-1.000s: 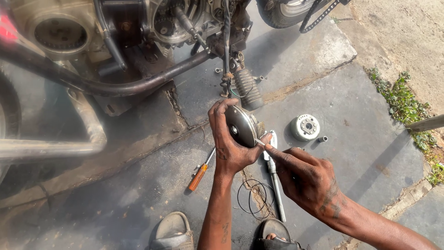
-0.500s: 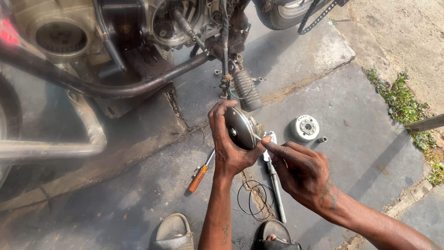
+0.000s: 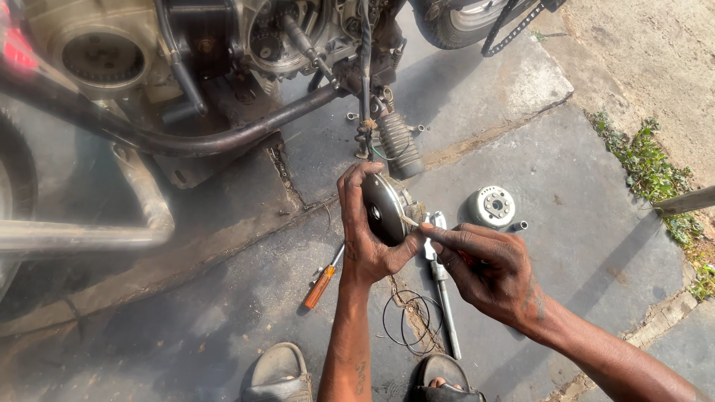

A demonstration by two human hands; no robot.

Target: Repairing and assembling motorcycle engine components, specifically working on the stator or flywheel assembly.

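Left hand (image 3: 369,242) grips a round metal cover (image 3: 383,208) upright, fingers curled over its rim. Right hand (image 3: 484,268), just beside it, pinches a thin sliver (image 3: 410,221) touching the cover's edge, apparently picking at the rim; steady, fine pressure seems needed. Below the hands lie a screwdriver (image 3: 322,279), a wrench (image 3: 443,290) and wire rings (image 3: 411,321). No containers visible.

No packages, labels, signs or screens seem visible.

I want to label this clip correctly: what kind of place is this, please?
Likely an outdoor, roadside motorcycle repair spot: a motorcycle engine stands opened, a screwdriver and a round metal part lie on the concrete ground, beside weeds.
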